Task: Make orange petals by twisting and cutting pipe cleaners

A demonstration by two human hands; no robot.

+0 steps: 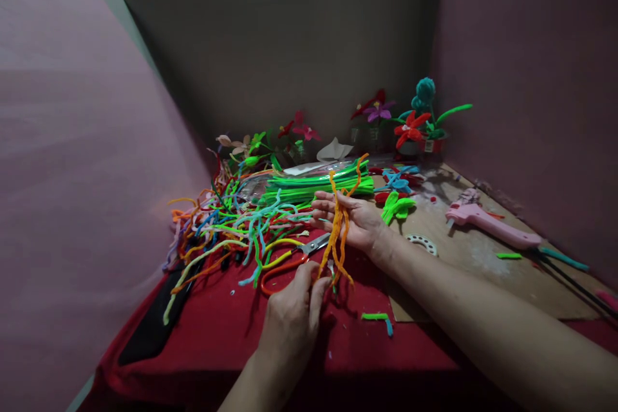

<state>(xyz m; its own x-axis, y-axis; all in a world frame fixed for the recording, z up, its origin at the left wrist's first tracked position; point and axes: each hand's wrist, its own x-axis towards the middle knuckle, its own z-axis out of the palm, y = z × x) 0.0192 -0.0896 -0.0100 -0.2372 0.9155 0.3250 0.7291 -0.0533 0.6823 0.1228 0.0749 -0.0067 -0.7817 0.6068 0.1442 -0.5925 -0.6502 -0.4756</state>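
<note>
My right hand [355, 219] lies palm up with its fingers stretched out, and several orange pipe cleaners [339, 225] are draped across the palm. My left hand [292, 318] pinches the lower ends of those orange pipe cleaners just above the red cloth [232, 328]. Orange-handled scissors [290, 261] lie on the cloth between my two hands. A tangled heap of coloured pipe cleaners [226, 225] spreads out to the left of my right hand.
A bundle of bright green pipe cleaners [313, 187] lies behind my right hand. A pink glue gun [487, 222] rests on the brown board [473, 257] at right. Pipe-cleaner flowers [410, 125] in small pots stand along the back wall. Short cut scraps [379, 318] lie nearby.
</note>
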